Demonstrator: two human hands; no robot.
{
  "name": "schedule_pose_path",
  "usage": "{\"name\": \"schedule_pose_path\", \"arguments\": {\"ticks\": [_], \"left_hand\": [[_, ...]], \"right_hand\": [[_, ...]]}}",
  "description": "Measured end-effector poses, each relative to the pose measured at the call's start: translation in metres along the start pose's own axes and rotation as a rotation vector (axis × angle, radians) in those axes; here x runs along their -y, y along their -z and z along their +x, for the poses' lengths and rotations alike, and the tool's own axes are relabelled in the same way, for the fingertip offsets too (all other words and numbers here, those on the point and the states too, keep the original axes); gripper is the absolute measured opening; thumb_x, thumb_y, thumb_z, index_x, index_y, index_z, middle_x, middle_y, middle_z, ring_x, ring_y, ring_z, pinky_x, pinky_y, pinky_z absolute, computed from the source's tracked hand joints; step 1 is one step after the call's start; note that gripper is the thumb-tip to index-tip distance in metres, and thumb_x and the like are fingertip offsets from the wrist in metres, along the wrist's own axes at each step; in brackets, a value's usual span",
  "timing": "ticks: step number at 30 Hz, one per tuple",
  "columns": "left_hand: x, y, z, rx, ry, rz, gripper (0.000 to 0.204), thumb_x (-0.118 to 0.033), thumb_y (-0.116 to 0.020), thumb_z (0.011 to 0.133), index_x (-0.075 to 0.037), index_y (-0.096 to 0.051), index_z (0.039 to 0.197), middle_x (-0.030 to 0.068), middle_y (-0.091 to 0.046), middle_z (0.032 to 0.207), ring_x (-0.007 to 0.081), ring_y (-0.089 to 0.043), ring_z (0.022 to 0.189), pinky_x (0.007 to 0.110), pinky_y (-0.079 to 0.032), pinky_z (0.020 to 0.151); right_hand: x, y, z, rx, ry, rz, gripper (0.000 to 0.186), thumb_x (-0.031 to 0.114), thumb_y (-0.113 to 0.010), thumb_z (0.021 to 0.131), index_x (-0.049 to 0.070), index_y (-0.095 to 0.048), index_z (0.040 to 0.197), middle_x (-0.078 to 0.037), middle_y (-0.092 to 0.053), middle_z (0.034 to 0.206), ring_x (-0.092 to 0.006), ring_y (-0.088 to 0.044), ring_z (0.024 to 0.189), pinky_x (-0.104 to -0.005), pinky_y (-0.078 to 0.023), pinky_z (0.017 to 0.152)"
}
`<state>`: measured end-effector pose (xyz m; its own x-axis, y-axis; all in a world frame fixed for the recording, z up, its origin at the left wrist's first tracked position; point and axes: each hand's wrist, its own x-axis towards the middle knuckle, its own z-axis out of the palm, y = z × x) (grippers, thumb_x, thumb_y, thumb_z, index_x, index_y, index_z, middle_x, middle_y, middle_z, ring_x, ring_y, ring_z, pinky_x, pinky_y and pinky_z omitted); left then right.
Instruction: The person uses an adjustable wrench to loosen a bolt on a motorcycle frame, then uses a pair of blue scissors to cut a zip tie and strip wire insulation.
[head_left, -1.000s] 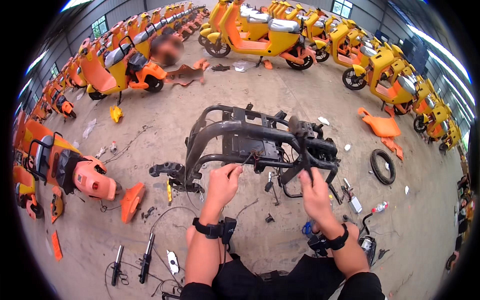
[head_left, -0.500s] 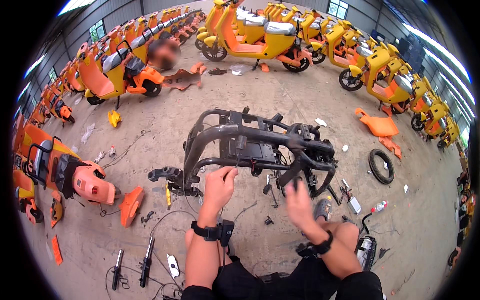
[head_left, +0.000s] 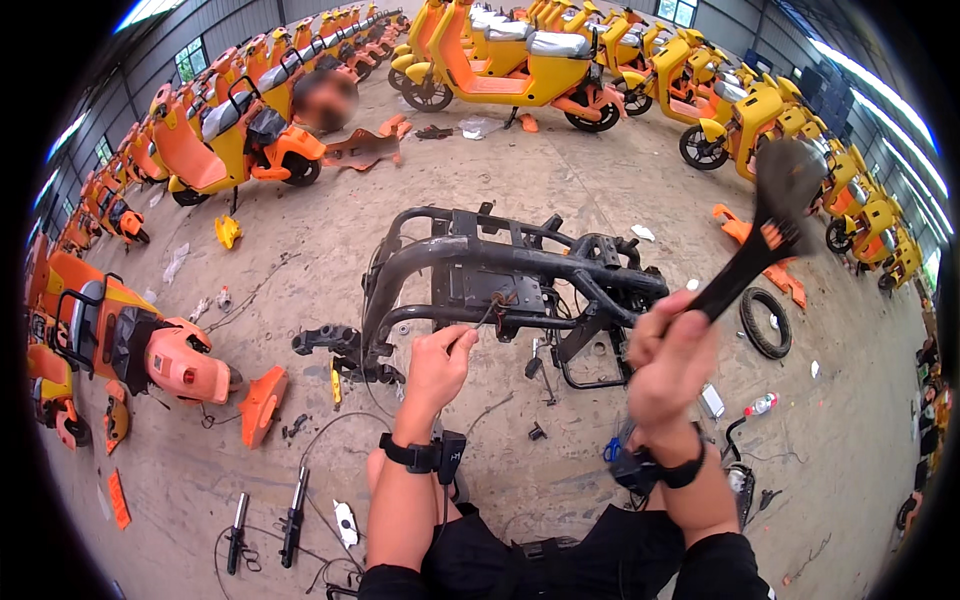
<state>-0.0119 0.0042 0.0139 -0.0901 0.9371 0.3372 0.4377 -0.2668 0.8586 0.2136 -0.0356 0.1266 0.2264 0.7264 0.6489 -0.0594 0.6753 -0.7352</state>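
A dark metal frame (head_left: 560,262) is set on the floor (head_left: 590,190) ahead of the knees; how it is propped cannot be told. A thin rod (head_left: 487,313) is pinched between thumb and forefinger of the left hand (head_left: 437,370), its far end pointed at the wires (head_left: 505,299) by the frame's near rail; whether it is a tool or a cable, and whether contact is made, cannot be told. A black-handled tool (head_left: 733,278) is gripped by the right hand (head_left: 675,375), fingers wrapped round the handle, its broad head raised to the upper right and blurred, so its exact kind is left open. Main risk, as judged: if the tool were swung toward the rod, the left knuckles could be hit, since they are held just below the rod's tip. The wires could be nicked or pulled by a slipped rod, being bunched right there. The frame could be rocked by a hard blow if it is poorly supported. A loose handle grip could let the tool be thrown toward the tire (head_left: 765,325) or the parked scooters (head_left: 740,130).
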Motion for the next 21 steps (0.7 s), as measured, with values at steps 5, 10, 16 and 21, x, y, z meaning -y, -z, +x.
{"name": "schedule_pose_path", "arguments": {"ticks": [5, 10, 16, 21], "left_hand": [[-0.011, 0.007, 0.005, 0.038, 0.011, 0.030, 0.017, -0.013, -0.064, 0.089, 0.003, -0.070, 0.091, 0.0103, -0.064, 0.064, 0.0113, -0.053, 0.055, 0.028, -0.042, 0.053], [-0.005, 0.004, -0.005, 0.016, -0.012, -0.032, 0.016, -0.011, -0.064, 0.090, 0.004, -0.070, 0.091, 0.0126, -0.061, 0.061, 0.0133, -0.051, 0.051, 0.030, -0.041, 0.051], [-0.008, 0.000, -0.001, -0.016, 0.008, -0.024, 0.016, -0.011, -0.063, 0.090, 0.004, -0.069, 0.092, 0.0117, -0.059, 0.060, 0.0119, -0.049, 0.052, 0.029, -0.041, 0.051], [-0.005, 0.005, 0.000, -0.010, 0.038, 0.010, 0.016, -0.011, -0.063, 0.091, 0.004, -0.069, 0.091, 0.0113, -0.060, 0.061, 0.0114, -0.048, 0.052, 0.029, -0.041, 0.052]], "right_hand": [[-0.100, 0.018, -0.080, 0.504, -0.542, -0.554, 0.026, 0.025, -0.048, 0.099, -0.002, -0.048, 0.101, -0.028, -0.056, 0.074, -0.0463, -0.056, 0.070, -0.0461, -0.043, 0.060], [-0.054, 0.052, -0.069, 0.210, -0.588, -0.391, 0.024, 0.029, -0.044, 0.104, 0.007, -0.052, 0.097, 0.006, -0.040, 0.060, -0.0022, -0.033, 0.049, -0.0209, -0.026, 0.044], [0.011, 0.023, -0.010, 0.071, -0.196, -0.141, 0.026, 0.028, -0.042, 0.104, 0.004, -0.051, 0.103, 0.006, -0.039, 0.062, -0.0017, -0.030, 0.050, -0.0202, -0.023, 0.045], [0.027, -0.007, 0.011, 0.053, 0.065, 0.091, 0.026, 0.028, -0.040, 0.105, 0.004, -0.049, 0.105, 0.003, -0.037, 0.062, -0.0034, -0.029, 0.049, -0.0203, -0.023, 0.044]]}}
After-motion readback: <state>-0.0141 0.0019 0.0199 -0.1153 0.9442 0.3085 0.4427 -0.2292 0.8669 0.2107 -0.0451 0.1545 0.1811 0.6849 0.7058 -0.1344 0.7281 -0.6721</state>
